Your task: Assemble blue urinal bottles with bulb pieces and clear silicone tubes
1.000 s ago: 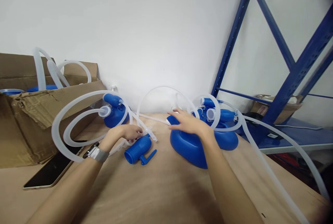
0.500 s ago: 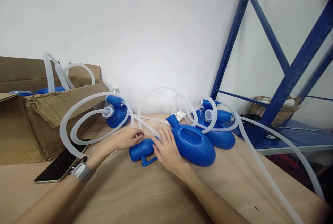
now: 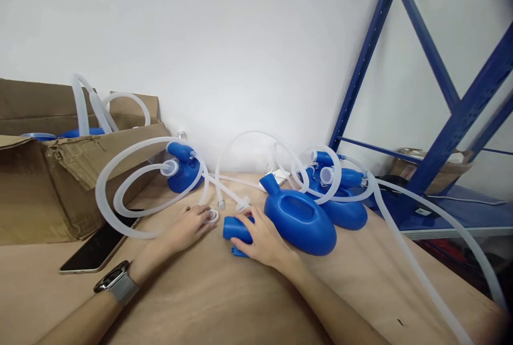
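My right hand (image 3: 262,238) is wrapped over a short blue cylinder (image 3: 236,229) lying on the table, with a small blue clip (image 3: 238,252) under its near side. At the fingertips of my left hand (image 3: 191,226) is a small white ring (image 3: 214,216), which the fingers partly cover. Just behind my right hand lies the white flanged end (image 3: 242,204) of a clear tube. Beside it rests a small tube tip (image 3: 220,204). A large blue bottle (image 3: 300,222) with an angled neck lies right of my right hand.
An open cardboard box (image 3: 80,185) with tubes stands at the left, a black phone (image 3: 98,249) near it. Behind are a blue bottle with coiled tubing (image 3: 186,174) and more blue bottles (image 3: 344,211). Blue shelving (image 3: 436,169) rises at the right.
My right hand has closed around the blue cylinder, which has shifted right. My left hand has moved down to the white ring. The flanged tube end now shows uncovered behind the hands.
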Demonstrator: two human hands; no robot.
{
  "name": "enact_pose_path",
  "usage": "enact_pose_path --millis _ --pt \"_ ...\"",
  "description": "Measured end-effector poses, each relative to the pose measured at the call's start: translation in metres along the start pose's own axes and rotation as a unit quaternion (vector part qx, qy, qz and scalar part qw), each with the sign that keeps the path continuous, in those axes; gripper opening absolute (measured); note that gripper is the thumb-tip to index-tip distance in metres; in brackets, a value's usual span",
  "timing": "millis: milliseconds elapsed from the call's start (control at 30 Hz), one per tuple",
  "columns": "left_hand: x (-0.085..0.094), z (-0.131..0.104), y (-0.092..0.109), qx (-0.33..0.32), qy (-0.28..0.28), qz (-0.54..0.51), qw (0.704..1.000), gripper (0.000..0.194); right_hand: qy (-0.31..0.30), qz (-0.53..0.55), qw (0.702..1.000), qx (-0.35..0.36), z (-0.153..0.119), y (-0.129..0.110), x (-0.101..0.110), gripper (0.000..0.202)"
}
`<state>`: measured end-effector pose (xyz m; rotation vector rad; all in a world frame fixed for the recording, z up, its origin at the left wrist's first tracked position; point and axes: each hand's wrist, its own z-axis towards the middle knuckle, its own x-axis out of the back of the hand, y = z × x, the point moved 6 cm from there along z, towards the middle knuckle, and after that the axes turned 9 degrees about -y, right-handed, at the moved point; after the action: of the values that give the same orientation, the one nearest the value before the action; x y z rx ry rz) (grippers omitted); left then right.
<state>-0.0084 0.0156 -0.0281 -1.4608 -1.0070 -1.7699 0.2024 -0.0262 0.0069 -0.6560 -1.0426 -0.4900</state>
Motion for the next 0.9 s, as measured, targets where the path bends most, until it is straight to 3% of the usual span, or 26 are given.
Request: enact_pose_path --millis 100,200,367,500,633,733,900 --pt "0.002 -0.004 0.009 -0.005 0.004 0.001 1.0 0.042 0.007 0.037 0.998 -0.056 -0.001 0.014 0.003 0.047" --pt "0.001 -0.006 0.012 0.01 0.024 0.004 1.0 0.034 0.004 0.11 0.992 -0.065 -0.001 0.021 0.002 0.047" --pt "0.005 -0.007 0.013 -0.005 0.078 -0.017 0.997 0.046 0.086 0.246 0.96 -0.098 -0.005 0.03 0.007 0.049" --pt "0.03 -0.013 0.016 0.038 0.141 -0.173 0.974 0.055 0.109 0.291 0.945 -0.1 -0.006 0.031 0.012 0.043" --pt "0.039 -0.017 0.043 -0.01 0.109 -0.36 0.927 0.059 0.116 0.297 0.946 -0.055 -0.006 0.024 0.02 0.042" --pt "0.035 -0.019 0.06 -0.05 0.088 -0.367 0.925 0.058 0.113 0.287 0.951 -0.022 -0.007 0.02 0.023 0.042" --pt "0.025 -0.018 0.061 -0.062 0.057 -0.412 0.907 0.06 0.1 0.245 0.964 0.004 -0.01 0.015 0.026 0.041"
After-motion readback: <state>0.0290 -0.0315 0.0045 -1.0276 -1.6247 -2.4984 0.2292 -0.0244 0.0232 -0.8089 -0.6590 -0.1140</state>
